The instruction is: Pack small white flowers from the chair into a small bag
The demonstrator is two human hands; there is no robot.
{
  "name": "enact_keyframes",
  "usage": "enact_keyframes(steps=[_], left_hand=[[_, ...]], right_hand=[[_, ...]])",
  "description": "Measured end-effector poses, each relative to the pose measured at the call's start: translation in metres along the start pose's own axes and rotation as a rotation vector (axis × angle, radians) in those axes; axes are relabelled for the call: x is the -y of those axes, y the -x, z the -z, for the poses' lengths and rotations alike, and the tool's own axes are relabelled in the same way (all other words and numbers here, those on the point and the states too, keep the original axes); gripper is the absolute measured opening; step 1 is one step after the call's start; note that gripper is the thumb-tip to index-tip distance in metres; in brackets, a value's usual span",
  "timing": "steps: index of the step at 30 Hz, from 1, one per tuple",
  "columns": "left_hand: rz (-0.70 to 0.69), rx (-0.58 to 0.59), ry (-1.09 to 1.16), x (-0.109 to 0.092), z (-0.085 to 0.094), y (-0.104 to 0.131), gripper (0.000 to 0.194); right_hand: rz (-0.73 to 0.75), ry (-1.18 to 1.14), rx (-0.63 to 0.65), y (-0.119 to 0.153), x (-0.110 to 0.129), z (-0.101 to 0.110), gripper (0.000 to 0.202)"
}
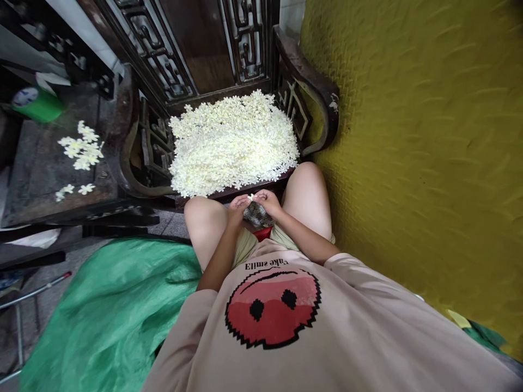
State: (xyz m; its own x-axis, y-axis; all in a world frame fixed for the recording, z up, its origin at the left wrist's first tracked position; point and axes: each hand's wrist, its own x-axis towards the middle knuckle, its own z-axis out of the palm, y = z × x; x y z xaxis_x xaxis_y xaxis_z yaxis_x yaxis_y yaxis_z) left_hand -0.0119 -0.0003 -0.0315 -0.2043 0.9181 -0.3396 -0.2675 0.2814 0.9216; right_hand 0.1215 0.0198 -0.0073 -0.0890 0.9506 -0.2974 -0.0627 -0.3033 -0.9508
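Note:
Between my knees, my left hand (239, 206) and my right hand (266, 201) meet fingertip to fingertip over a small white flower (251, 197). Both hands are closed in a pinch on it. Just beyond them, a thick heap of white flowers (232, 141) covers the seat of a dark carved wooden chair (214, 76). Below my hands, between my thighs, sits a pile of something speckled brown and grey (258, 215) that I cannot make out, with a bit of red (262, 234) beside it.
A dark wooden side table (32, 163) at left bears loose white flowers (84, 147) and a green roll (38, 103). Green plastic sheeting (110, 305) lies at lower left, near a metal tube frame (36, 291). A yellow textured surface (417, 152) rises on the right.

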Motion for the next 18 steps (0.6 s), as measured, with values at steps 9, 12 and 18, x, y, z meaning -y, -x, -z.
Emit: enact_keyframes(steps=[9, 12, 18], left_hand=[[-0.069, -0.058, -0.075, 0.0011, 0.0028, 0.0013, 0.04], [-0.091, -0.1, -0.104, 0.0008, 0.0035, 0.0018, 0.035], [0.021, -0.06, -0.054, 0.001, 0.0053, -0.0023, 0.036]], right_hand=[[-0.141, -0.1, 0.161, 0.0037, 0.0069, -0.0023, 0.026], [-0.11, -0.115, 0.197, 0.0039, 0.0074, -0.002, 0.024], [-0.18, -0.089, 0.178, 0.0021, 0.0062, 0.0031, 0.024]])
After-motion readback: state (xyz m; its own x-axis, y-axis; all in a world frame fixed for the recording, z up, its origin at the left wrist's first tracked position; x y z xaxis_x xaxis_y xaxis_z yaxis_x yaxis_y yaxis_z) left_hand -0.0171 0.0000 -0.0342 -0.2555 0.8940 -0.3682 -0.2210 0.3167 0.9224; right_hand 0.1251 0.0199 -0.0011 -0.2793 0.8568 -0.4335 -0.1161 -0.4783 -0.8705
